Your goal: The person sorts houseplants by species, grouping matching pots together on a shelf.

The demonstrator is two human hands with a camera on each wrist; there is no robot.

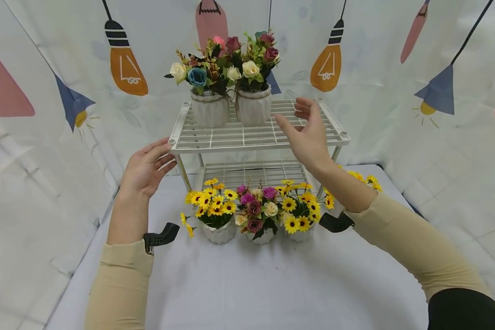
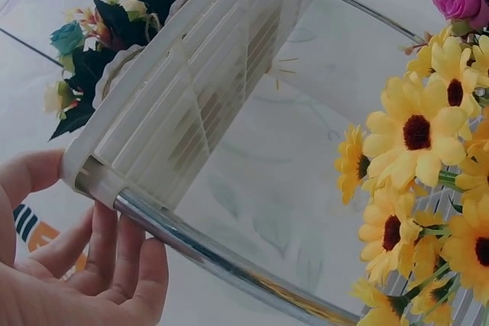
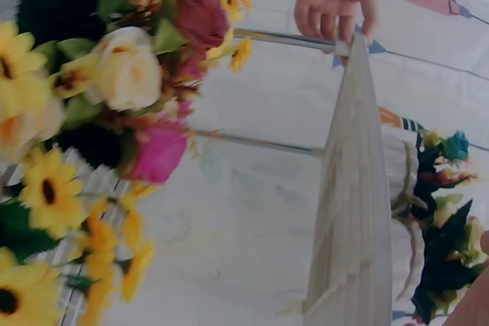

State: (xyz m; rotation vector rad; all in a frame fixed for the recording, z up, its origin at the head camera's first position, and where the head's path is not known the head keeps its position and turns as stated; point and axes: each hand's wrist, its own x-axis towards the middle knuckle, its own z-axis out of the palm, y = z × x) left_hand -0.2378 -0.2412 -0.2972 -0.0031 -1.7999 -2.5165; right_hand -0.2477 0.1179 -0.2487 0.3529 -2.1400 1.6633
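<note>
A white two-tier wire shelf rack (image 1: 247,135) stands at the back of the desk (image 1: 272,284), which is covered in a pale cloth. The left hand (image 1: 145,168) touches the rack's front left corner, its fingers (image 2: 114,253) straight and lightly spread against the corner post and the chrome leg (image 2: 221,261); they lie along the metal and curl round nothing. The right hand (image 1: 307,133) hovers just above the right part of the top shelf, fingers relaxed, slightly bent and apart, holding nothing. On the top shelf, toward the back, two white pots of mixed roses (image 1: 231,68) stand side by side, touching or nearly so. In front of the rack, three white pots stand in a row on the desk: sunflowers (image 1: 214,204) on the left, a pink and cream rose bunch (image 1: 257,208) in the middle, and more sunflowers (image 1: 299,208) on the right. Another cluster of yellow flowers (image 1: 367,179) shows behind the right forearm. Both arms wear beige sleeves (image 1: 119,284). A curtain (image 1: 396,68) printed with coloured light bulbs hangs behind and at the sides.
</note>
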